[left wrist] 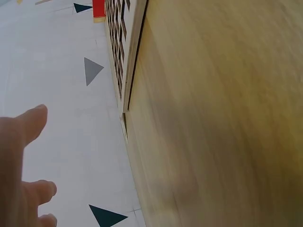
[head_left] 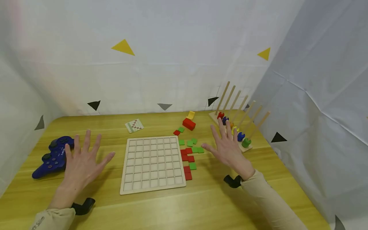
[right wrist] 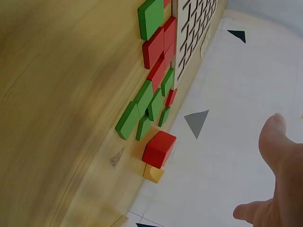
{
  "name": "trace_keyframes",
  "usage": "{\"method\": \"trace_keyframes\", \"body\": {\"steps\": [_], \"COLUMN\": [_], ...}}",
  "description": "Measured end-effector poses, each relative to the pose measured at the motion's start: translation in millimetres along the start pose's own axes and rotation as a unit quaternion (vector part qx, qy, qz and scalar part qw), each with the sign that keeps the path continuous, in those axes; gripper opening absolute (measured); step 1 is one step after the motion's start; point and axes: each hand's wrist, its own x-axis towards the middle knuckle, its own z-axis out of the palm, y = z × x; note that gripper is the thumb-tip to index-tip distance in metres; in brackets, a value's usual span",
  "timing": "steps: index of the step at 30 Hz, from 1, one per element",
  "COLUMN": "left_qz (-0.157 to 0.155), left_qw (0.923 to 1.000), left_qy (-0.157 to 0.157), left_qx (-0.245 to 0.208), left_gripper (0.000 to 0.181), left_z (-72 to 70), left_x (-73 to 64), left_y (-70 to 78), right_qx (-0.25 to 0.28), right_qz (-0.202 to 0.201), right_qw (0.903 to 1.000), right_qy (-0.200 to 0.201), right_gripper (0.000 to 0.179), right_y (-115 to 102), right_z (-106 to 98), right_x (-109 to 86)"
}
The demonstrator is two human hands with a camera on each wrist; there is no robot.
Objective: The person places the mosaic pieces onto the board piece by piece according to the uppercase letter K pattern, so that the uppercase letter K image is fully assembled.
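Note:
My left hand (head_left: 81,164) is spread palm down over the left of the table, its fingers straight and holding nothing. Beside it lies a blue game controller (head_left: 56,156), partly covered by the hand in the head view. On the other side, my right hand (head_left: 228,150) is spread too, thumb toward the middle, with nothing held. Between the hands lies a square wooden grid board (head_left: 153,163) with bare cells. Along its right edge are several red tiles (head_left: 187,172) and green tiles (head_left: 193,166), flat on the table.
A wooden rack of upright pegs (head_left: 247,119) with coloured beads stands at the back right, overlapped by the right fingertips. Behind the tiles sit a red block (head_left: 188,124) and a yellow block (head_left: 190,115). A patterned card (head_left: 134,126) lies behind the board. White sheeting encloses the table.

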Motion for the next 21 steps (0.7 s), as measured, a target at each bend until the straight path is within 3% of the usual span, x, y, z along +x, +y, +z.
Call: {"method": "trace_keyframes", "body": {"steps": [7,13,17,21], "left_qz": [0.002,0.004,0.002,0.008], "left_qw": [0.9999,1.0000,0.9999,0.9979], "left_qy": [0.011,0.004,-0.017,-0.065], "left_qx": [0.012,0.000,-0.002,-0.005], "left_gripper": [0.092,0.092,0.093,0.097], "left_z": [-0.5,2.6,7.3,12.1], "left_x": [0.7,3.8,7.7,10.9], "left_y": [-1.2,0.1,1.2,3.8], "right_qx": [-0.003,0.014,0.040,0.093], "right_qz": [-0.004,-0.008,-0.016,-0.025], "right_qw": [1.0000,0.9999,0.9990,0.9951], "right_qy": [0.000,0.000,-0.007,-0.022], "right_gripper": [0.092,0.091,0.089,0.083], "right_y": [-0.4,-3.2,-5.5,-7.3], "right_z": [-0.5,0.9,2.9,6.1], "right_x": [1.4,3.3,8.4,14.7]}}
